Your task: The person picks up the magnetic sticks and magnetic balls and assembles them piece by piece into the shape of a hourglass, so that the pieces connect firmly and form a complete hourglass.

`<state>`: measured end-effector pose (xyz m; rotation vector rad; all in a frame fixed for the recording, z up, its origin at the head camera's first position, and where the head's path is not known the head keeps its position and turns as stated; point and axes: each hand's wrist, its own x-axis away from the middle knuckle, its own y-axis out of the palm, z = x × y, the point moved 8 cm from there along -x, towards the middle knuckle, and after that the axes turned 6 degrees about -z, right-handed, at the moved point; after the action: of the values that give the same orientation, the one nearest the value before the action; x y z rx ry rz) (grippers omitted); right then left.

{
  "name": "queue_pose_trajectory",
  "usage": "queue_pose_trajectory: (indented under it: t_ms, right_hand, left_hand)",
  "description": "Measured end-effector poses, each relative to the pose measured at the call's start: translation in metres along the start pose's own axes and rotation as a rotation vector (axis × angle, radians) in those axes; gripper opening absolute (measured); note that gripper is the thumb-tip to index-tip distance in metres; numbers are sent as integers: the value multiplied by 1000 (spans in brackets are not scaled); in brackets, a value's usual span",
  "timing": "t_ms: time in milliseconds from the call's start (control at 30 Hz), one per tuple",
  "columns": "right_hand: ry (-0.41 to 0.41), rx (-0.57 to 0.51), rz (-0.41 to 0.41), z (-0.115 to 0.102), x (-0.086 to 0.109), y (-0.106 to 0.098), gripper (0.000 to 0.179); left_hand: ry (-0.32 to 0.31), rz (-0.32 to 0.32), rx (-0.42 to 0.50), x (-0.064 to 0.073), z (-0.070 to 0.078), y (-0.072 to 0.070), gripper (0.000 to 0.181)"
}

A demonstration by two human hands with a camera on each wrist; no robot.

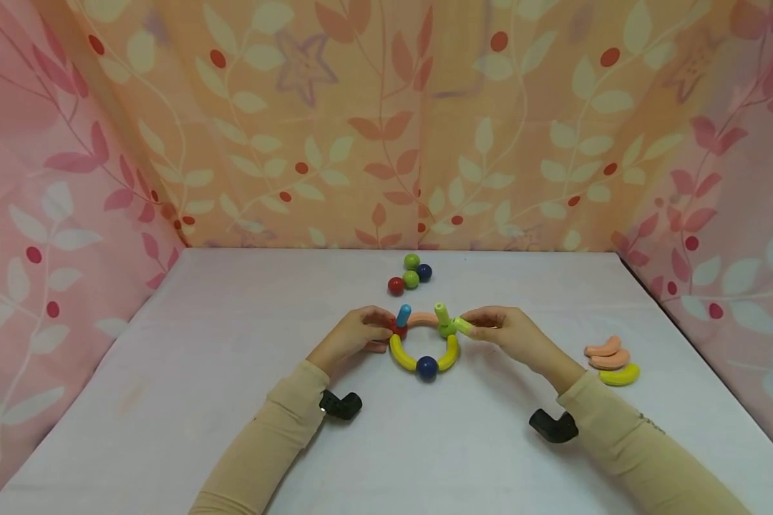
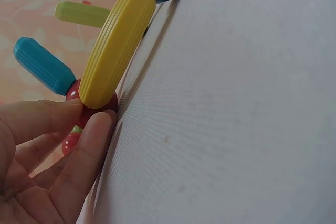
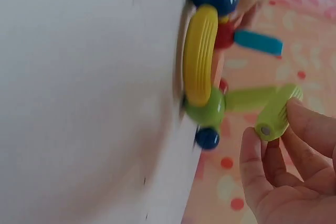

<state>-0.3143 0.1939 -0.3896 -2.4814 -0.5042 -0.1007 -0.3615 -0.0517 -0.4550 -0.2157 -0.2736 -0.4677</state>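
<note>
On the table lies a ring of magnetic toy pieces: two curved yellow sticks (image 1: 402, 354), a dark blue ball (image 1: 427, 368), a green ball (image 3: 206, 107), a red ball (image 1: 399, 330) and a curved peach stick (image 1: 423, 318). A blue rod (image 2: 44, 65) rises from the red ball, and a light green rod (image 3: 247, 98) from the green one. My left hand (image 1: 359, 330) pinches the red ball between thumb and fingers. My right hand (image 1: 499, 327) pinches a second light green rod (image 3: 277, 115) close beside the green ball; a metal disc shows in its end.
Behind the ring sit loose balls: a red one (image 1: 396, 286), a dark blue one (image 1: 424, 272) and two green ones (image 1: 411, 279). Two peach curved sticks (image 1: 610, 360) and a yellow curved stick (image 1: 619, 375) lie at the right. Patterned cloth (image 1: 386, 129) encloses the table's back and sides.
</note>
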Motion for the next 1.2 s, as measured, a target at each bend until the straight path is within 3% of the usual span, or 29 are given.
queue_pose_trajectory:
  t_ms: [200, 533, 900, 1133, 1200]
  right_hand:
    - [-6, -90, -55, -11, 0, 33, 41]
    - [16, -327, 7, -12, -10, 58, 40]
    - [17, -279, 21, -12, -10, 62, 39]
    - [134, -123, 150, 6, -5, 37, 44]
    - [153, -123, 136, 12, -8, 33, 49]
  left_hand:
    - [-4, 10, 6, 0, -1, 0, 28]
    - [1, 14, -8, 2, -1, 1, 29]
    - [14, 15, -10, 2, 1, 1, 28]
    - [10, 19, -25, 3, 1, 3, 27]
    - [4, 38, -33, 4, 2, 1, 26]
